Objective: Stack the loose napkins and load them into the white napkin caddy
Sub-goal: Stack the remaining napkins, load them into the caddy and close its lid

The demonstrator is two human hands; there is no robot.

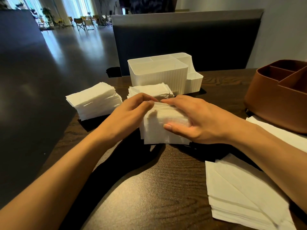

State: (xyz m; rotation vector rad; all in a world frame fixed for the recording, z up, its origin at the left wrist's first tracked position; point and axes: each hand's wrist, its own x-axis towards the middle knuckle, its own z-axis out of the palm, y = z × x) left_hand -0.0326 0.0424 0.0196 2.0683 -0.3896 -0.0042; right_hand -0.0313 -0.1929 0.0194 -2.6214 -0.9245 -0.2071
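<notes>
Bench [149, 188] of dark wood grain fills the near view, with a glossy patch of light at 6 o'clock. At 4 o'clock a flat pile of larger white napkins [235, 196] lies on it, partly under the right forearm. Near the centre both hands work on one stack of napkins [159, 130] that stands on the bench: the right hand [196, 118] grasps it from the 3 o'clock side, thumb along the near face and fingers curled over the top, while the left hand [132, 112] pinches its top edge at the 9 o'clock side with curled fingers. The upper sheets look blurred.

Just beyond, at 12 o'clock, a second stack [149, 91] lies flat, touching or nearly touching the ribbed front of the white napkin caddy [159, 75]. At 10 o'clock a third stack [94, 102] sits near the bench edge, its sheets slightly fanned. The caddy's large front compartment looks empty as far as can be seen; smaller compartments sit behind it and at its 3 o'clock side, their floors hidden. At 2 o'clock stands a brown divided caddy [274, 100], its compartments showing nothing inside.

Behind the bench rises a dark panel with a pale top edge [186, 35]. At 10 to 11 o'clock a dark polished floor [69, 52] runs toward bright curtained windows, folding chairs [84, 23] and potted plants [45, 13].
</notes>
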